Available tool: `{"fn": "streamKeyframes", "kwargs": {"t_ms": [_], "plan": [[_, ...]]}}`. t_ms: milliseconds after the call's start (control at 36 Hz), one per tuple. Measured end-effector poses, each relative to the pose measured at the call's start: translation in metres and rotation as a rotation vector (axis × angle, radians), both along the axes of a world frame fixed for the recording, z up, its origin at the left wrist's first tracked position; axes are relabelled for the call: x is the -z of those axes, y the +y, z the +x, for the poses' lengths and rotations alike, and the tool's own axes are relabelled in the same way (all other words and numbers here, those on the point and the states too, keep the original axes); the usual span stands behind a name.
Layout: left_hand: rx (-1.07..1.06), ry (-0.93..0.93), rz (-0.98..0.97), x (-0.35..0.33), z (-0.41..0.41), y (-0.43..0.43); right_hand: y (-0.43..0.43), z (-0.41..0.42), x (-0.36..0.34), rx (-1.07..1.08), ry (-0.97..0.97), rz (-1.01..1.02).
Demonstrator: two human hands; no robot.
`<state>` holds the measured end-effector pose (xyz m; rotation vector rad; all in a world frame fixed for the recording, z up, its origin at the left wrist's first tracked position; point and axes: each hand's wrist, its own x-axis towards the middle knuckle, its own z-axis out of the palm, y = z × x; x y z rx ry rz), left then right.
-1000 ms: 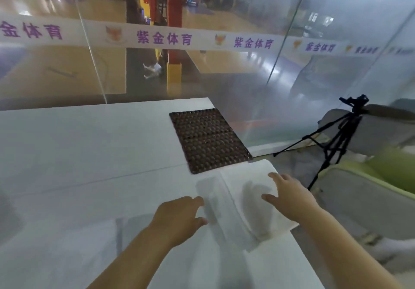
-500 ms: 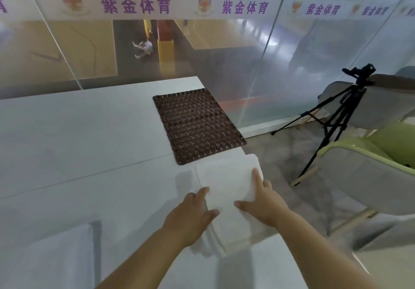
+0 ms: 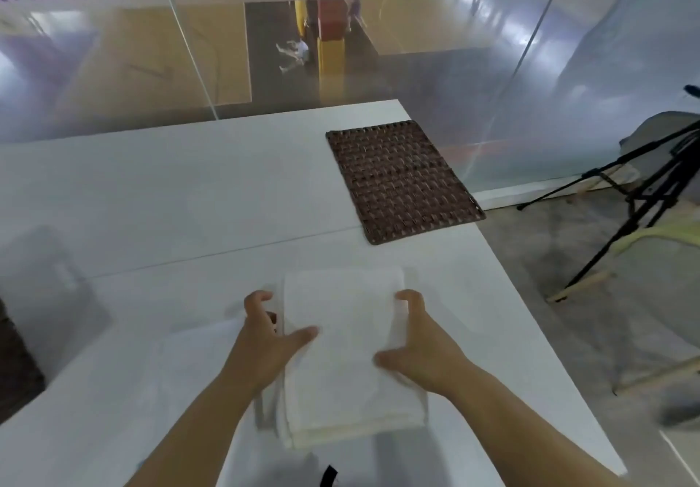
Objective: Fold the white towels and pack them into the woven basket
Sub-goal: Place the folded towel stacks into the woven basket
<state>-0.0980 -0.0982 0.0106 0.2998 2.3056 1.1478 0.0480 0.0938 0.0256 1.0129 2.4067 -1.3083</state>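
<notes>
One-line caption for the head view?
The left hand and right hand grip the sides of a folded white towel on the white table, a brown woven mat beyond.

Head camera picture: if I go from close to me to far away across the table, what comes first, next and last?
folded white towel → brown woven mat → glass wall

2 hands, the left hand and the right hand; 2 white towels, 1 folded towel and 1 flat towel; 1 woven brown panel; 1 table; 1 tripod; 1 dark woven shape, cut off at the frame's left edge.
</notes>
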Motion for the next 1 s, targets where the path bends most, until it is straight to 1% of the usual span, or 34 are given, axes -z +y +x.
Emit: {"fn": "streamKeyframes", "kwargs": {"t_ms": [56, 139, 278, 333, 444, 500, 611, 722, 778, 917, 1000], "plan": [[-0.021, -0.007, 0.038, -0.001, -0.013, -0.002, -0.007, -0.007, -0.001, 0.006, 0.015, 0.010], [0.078, -0.018, 0.029, -0.004, -0.034, 0.006, -0.013, -0.013, 0.000, 0.001, 0.024, 0.036], [0.290, -0.092, -0.164, -0.003, -0.053, 0.017, -0.012, -0.016, 0.004, 0.048, 0.007, 0.008], [0.339, -0.070, -0.223, -0.001, -0.054, 0.017, -0.011, -0.016, 0.006, 0.055, -0.001, -0.005], [0.391, 0.018, -0.261, -0.007, -0.053, 0.015, -0.011, -0.014, 0.012, -0.026, -0.003, 0.022], [0.431, 0.054, -0.287, -0.010, -0.052, 0.013, -0.012, -0.012, 0.014, -0.025, 0.017, 0.010], [0.504, 0.050, -0.202, -0.019, -0.050, 0.005, -0.014, -0.004, 0.021, 0.001, 0.091, -0.012], [0.533, -0.061, -0.070, -0.033, -0.047, -0.008, -0.018, 0.005, 0.024, 0.048, 0.146, -0.024], [0.550, -0.083, -0.022, -0.036, -0.042, -0.013, -0.019, 0.009, 0.026, 0.093, 0.172, -0.064], [0.593, -0.029, 0.013, -0.037, -0.028, -0.020, -0.019, 0.015, 0.031, 0.157, 0.270, -0.143], [0.582, -0.020, 0.032, -0.036, -0.023, -0.022, -0.017, 0.018, 0.030, 0.140, 0.318, -0.183]]}}
